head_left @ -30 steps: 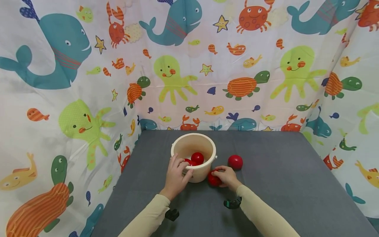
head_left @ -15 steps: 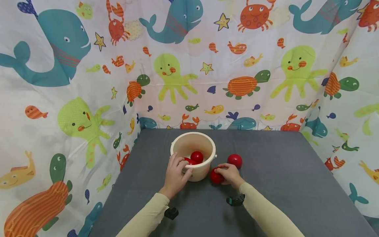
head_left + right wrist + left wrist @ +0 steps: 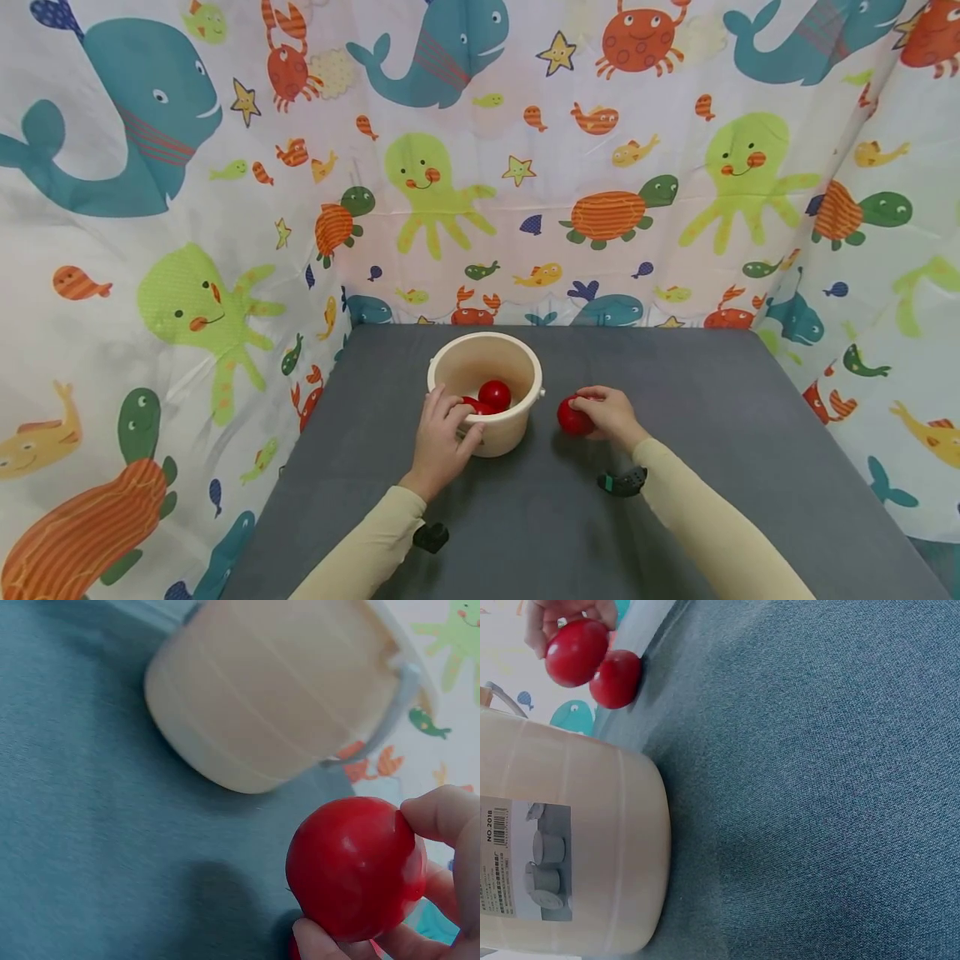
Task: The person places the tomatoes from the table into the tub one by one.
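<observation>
A cream plastic bucket (image 3: 510, 435) stands upright on the grey table. My left hand (image 3: 437, 446) grips its near left rim, fingers over the edge and thumb outside. Inside the bucket lie a shiny red ball (image 3: 495, 395) and more red at the near wall, partly hidden by the rim and my fingers. To the right of the bucket, my right hand (image 3: 611, 415) holds another red ball (image 3: 352, 866) between thumb and fingers, raised over the table with a shadow below. Behind it, a further red ball (image 3: 617, 681) rests on the cloth, mostly hidden in the head view.
A grey handle (image 3: 390, 720) hangs at the bucket's side, and a printed label (image 3: 529, 859) is on its wall. The grey cloth-covered table (image 3: 690, 400) meets a curtain (image 3: 300, 50) with sea animals at the back and sides. Black devices sit at both wrists.
My right hand has lifted the red ball off the table beside the bucket and moved it right and away from me, in front of the other ball. My left hand stays on the rim.
</observation>
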Available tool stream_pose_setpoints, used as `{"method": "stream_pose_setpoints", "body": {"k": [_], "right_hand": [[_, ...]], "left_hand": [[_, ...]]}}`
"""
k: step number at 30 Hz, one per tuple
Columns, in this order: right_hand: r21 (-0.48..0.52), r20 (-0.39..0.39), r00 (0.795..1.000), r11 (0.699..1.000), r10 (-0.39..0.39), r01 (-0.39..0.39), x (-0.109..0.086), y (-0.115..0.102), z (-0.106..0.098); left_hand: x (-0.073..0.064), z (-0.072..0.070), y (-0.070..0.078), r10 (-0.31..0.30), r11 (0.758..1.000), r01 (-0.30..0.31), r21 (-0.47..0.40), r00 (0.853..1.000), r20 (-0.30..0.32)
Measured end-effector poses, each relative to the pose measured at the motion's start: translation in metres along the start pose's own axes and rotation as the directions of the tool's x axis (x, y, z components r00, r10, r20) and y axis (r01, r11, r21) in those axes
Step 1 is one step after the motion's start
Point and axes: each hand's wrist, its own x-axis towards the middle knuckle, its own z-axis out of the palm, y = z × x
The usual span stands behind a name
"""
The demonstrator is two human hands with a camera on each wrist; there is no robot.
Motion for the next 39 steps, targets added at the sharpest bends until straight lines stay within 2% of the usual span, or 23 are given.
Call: {"method": "stream_pose_setpoints", "body": {"k": [11, 16, 22, 26, 30, 39], "right_hand": [[-0.001, -0.021, 1.0, 1.0, -0.002, 0.002, 0.004, -0.045, -0.032], [0.007, -0.036, 0.998, 0.999, -0.054, 0.054, 0.005, -0.079, -0.042], [0.018, -0.01, 0.993, 0.993, -0.12, 0.12, 0.003, -0.124, -0.045], [0.049, -0.011, 0.99, 0.989, -0.139, 0.14, 0.001, -0.148, -0.035], [0.077, -0.016, 0.99, 0.987, -0.142, 0.143, 0.001, -0.165, -0.016], [0.077, 0.043, 0.982, 0.98, -0.186, 0.182, -0.007, -0.179, 0.033]], "left_hand": [[0.0, -0.002, -0.002, -0.003, 1.0, 0.003, 0.015, 1.0, 0.006], [0.0, -0.003, -0.003, -0.002, 1.0, 0.002, 0.008, 1.0, 0.012], [0.0, -0.003, -0.002, 0.003, 1.0, -0.003, 0.008, 1.0, 0.006], [-0.001, -0.002, -0.002, 0.003, 1.0, -0.003, 0.008, 1.0, 0.006], [-0.001, -0.002, -0.001, -0.003, 1.0, 0.003, 0.0, 1.0, -0.002], [-0.002, 0.0, -0.002, 0.018, 1.0, -0.019, -0.019, 1.0, -0.02]]}}
